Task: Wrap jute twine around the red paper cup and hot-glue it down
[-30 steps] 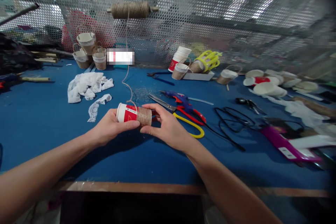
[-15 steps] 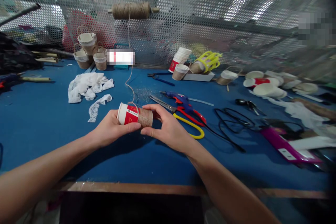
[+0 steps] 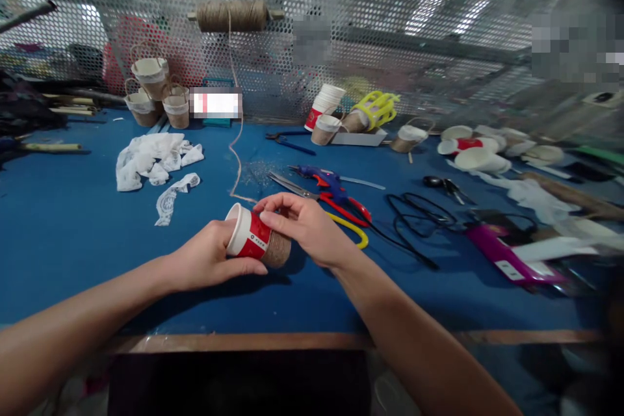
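Note:
A red and white paper cup (image 3: 249,242) lies tilted over the blue table, its open rim toward the left. Brown twine (image 3: 277,251) is wound round its base end. My left hand (image 3: 199,260) grips the cup, fingers reaching inside the mouth and thumb along the outer side. At the upper side of the cup, my right hand (image 3: 314,229) pinches the twine against the wall, at the edge of the wound part. From there the loose strand runs back and up to a twine roll (image 3: 231,16) on a rod at the mesh.
Scissors (image 3: 295,187) and a blue glue gun (image 3: 316,174) lie just beyond my right hand. White lace (image 3: 151,159) is at the left. Twine-covered cups (image 3: 151,78) stand at the back left. Keys (image 3: 448,188), a black cable (image 3: 414,214) and a purple power strip (image 3: 507,257) lie right.
The cup has turned so its mouth shows more, with my left fingers now inside it. My right hand has moved from the base end to the twine on top. The view has shifted slightly.

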`<state>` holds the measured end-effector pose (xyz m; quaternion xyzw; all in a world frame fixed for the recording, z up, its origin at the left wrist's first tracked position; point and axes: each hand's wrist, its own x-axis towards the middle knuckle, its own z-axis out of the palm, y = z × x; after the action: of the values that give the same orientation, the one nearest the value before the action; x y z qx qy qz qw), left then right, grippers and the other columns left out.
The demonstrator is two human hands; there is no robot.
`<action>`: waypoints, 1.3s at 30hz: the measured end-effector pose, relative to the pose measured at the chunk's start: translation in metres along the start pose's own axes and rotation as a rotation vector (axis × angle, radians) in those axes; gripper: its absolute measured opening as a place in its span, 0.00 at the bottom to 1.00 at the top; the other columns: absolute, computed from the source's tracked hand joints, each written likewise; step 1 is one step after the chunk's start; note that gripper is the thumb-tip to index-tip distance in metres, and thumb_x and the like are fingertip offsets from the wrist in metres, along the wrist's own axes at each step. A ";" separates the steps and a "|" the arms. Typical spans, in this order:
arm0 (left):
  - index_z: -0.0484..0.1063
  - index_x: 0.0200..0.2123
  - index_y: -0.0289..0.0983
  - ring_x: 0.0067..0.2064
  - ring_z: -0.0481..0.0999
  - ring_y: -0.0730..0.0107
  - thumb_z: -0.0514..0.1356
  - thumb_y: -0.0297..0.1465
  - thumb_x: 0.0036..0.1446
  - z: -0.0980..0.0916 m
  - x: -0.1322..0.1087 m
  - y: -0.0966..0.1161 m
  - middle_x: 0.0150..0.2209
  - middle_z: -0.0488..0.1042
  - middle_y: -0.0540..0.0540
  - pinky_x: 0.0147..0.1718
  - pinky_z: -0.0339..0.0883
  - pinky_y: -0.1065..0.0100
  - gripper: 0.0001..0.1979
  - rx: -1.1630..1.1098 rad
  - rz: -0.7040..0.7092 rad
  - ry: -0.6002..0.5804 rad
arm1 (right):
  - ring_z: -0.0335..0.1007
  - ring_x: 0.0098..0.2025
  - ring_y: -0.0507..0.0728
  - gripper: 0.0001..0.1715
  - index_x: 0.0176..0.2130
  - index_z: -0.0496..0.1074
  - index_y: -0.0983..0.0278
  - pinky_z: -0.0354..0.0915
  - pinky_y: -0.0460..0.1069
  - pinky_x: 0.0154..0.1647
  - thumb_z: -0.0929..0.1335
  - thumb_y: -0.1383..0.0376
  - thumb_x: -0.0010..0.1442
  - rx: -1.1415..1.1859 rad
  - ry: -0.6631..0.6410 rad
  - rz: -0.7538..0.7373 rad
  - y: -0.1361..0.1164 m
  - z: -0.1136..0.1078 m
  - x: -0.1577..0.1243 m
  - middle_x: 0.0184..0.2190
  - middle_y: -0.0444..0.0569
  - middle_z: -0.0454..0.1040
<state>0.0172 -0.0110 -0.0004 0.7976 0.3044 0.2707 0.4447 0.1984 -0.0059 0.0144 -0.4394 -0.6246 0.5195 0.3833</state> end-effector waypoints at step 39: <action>0.73 0.27 0.33 0.24 0.67 0.76 0.65 0.34 0.44 -0.006 0.002 0.012 0.23 0.72 0.51 0.26 0.61 0.75 0.09 -0.541 -0.355 0.065 | 0.52 0.22 0.49 0.14 0.27 0.57 0.61 0.54 0.47 0.25 0.60 0.57 0.60 -0.473 0.109 -0.069 -0.002 0.010 -0.007 0.20 0.39 0.57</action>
<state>0.0172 -0.0116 0.0129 0.5760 0.3698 0.2853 0.6709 0.1911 -0.0157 0.0144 -0.5229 -0.7218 0.3208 0.3203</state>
